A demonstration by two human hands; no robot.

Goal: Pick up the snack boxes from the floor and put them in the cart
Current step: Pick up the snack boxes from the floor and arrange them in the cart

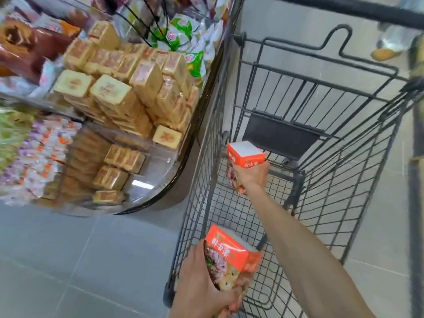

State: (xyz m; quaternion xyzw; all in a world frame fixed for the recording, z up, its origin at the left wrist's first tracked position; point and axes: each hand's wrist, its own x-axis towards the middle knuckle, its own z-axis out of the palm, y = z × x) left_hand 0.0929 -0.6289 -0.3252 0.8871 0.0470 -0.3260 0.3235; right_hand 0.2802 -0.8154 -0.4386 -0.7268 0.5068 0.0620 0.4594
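Note:
A black wire shopping cart [344,138] stands on the grey tiled floor, and both my arms reach into it. My right hand [252,177] grips an orange and white snack box [244,154] deep inside the basket, near its far end above the mesh bottom. My left hand [204,283] grips a second orange snack box [229,255] with a food picture, held over the cart's near left corner. Both boxes are tilted.
A curved display stand [183,161] full of yellow wrapped cakes [128,92] and bagged snacks sits close against the cart's left side. Grey floor tiles [68,260] lie in front of it. The cart's handle bar [344,8] crosses the top.

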